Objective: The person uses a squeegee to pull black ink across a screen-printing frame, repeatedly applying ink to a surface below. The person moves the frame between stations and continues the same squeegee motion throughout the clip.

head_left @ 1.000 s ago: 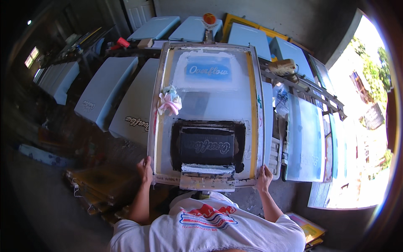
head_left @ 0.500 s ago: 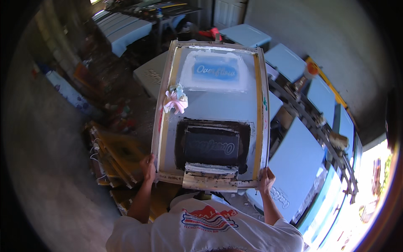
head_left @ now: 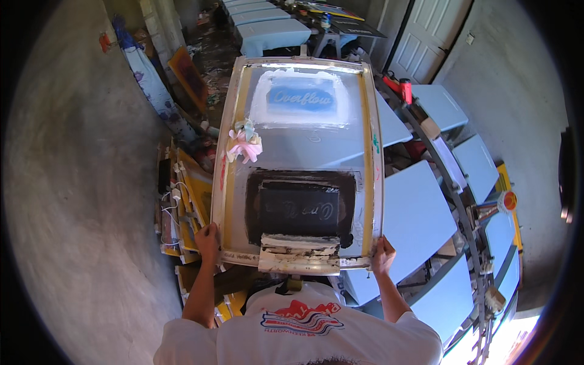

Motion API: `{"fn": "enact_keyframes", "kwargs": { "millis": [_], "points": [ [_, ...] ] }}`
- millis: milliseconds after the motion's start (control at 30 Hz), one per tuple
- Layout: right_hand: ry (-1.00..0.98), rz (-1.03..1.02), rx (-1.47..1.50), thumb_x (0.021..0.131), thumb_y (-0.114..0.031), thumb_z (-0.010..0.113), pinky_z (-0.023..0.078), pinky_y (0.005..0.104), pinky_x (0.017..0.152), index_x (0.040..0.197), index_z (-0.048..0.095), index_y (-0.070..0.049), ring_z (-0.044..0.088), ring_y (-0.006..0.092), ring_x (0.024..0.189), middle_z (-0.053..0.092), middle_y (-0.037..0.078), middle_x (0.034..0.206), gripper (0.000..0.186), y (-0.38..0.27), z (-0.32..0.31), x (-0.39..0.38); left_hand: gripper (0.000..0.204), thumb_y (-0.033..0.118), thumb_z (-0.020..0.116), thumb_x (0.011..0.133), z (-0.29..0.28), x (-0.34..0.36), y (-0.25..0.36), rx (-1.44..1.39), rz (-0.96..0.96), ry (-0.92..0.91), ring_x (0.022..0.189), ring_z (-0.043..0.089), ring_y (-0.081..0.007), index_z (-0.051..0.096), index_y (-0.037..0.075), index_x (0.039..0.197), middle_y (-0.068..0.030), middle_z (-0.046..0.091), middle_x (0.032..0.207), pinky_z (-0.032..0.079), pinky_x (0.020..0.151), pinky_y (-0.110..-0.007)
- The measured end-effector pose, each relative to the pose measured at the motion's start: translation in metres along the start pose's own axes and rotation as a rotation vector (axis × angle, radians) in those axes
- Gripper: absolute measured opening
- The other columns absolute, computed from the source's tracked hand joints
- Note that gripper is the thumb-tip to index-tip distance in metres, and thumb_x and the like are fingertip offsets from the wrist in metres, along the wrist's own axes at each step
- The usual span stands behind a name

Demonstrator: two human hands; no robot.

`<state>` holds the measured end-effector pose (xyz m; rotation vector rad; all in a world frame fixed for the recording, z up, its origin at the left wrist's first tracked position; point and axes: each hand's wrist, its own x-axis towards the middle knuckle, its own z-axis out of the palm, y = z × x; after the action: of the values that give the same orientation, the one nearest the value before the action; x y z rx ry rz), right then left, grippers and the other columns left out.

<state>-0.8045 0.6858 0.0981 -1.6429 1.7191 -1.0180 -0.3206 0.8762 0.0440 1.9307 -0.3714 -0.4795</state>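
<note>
Both my hands grip the near corners of a large screen printing frame (head_left: 223, 182), held level in front of my body. My left hand (head_left: 208, 241) is closed round its near left corner, and my right hand (head_left: 382, 255) round the near right one. The mesh carries a blue lettered patch with a white border (head_left: 300, 97) at the far end and a black-edged dark patch (head_left: 298, 210) at the near end. A squeegee (head_left: 298, 263), smeared with white and black ink, rests across the near edge. A crumpled pink and pale cloth (head_left: 246, 146) lies on the left side.
Pale blue flat panels (head_left: 413, 219) rest along a curving metal rail (head_left: 453, 182) to my right. More panels (head_left: 272, 33) stand at the far end. Yellow frames (head_left: 193, 182) and a rough wall (head_left: 85, 201) are on my left. A red tool (head_left: 401, 89) and a white door (head_left: 429, 36) are beyond.
My view has turned left, so the door, rail and panels have shifted rightward in the picture. The screen frame has stayed in both hands, with the squeegee and cloth still on it.
</note>
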Motion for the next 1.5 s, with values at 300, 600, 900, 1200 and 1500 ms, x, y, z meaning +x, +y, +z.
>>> {"fn": "enact_keyframes", "kwargs": {
  "millis": [300,600,900,1200,1500],
  "points": [
    [-0.115,0.007,0.019,0.101,-0.018,0.051,0.041,0.0337,0.056,0.081,0.055,0.003,0.046,0.0103,0.061,0.047,0.004,0.06,0.03,-0.055,0.06,0.062,0.04,0.027,0.066,0.097,0.006,0.072,-0.015,0.027,-0.036,0.053,0.063,0.045,-0.01,0.063,-0.008,0.077,-0.0004,0.052,0.064,0.035,0.056,-0.032],
    [-0.05,0.017,0.069,0.101,-0.024,0.053,0.047,0.0335,0.065,0.117,0.068,0.003,0.052,0.0116,0.07,0.064,0.009,0.073,0.035,-0.062,0.154,0.145,0.039,0.027,0.068,0.096,0.054,0.206,0.025,0.089,0.062,0.055,0.06,0.045,-0.0107,0.068,-0.011,0.084,-0.0017,0.055,0.063,0.037,0.055,-0.033],
    [0.023,0.147,-0.04,0.099,-0.02,0.052,0.041,0.0352,0.06,0.088,0.056,0.006,0.041,0.0129,0.065,0.046,0.012,0.065,0.028,-0.094,0.197,0.19,0.034,0.024,0.068,0.096,0.094,0.304,0.069,0.024,0.017,-0.038,0.061,0.046,-0.0094,0.071,-0.01,0.091,-0.0013,0.055,0.067,0.036,0.055,-0.031],
    [0.079,0.185,-0.043,0.099,-0.021,0.051,0.04,0.0359,0.06,0.083,0.052,0.006,0.041,0.0128,0.064,0.043,0.011,0.063,0.031,-0.135,0.243,0.217,0.032,0.021,0.068,0.095,0.146,0.42,0.09,-0.073,0.064,-0.162,0.061,0.045,-0.0098,0.07,-0.01,0.089,-0.0014,0.056,0.067,0.035,0.055,-0.032],
    [0.188,0.249,0.022,0.099,-0.019,0.051,0.042,0.0342,0.06,0.092,0.06,0.006,0.044,0.0119,0.065,0.049,0.01,0.064,0.028,-0.182,0.338,0.263,0.03,0.02,0.069,0.095,0.187,0.558,0.126,-0.08,0.107,-0.243,0.06,0.044,-0.0099,0.07,-0.01,0.088,0.0005,0.054,0.066,0.034,0.055,-0.031]
  ]
}}
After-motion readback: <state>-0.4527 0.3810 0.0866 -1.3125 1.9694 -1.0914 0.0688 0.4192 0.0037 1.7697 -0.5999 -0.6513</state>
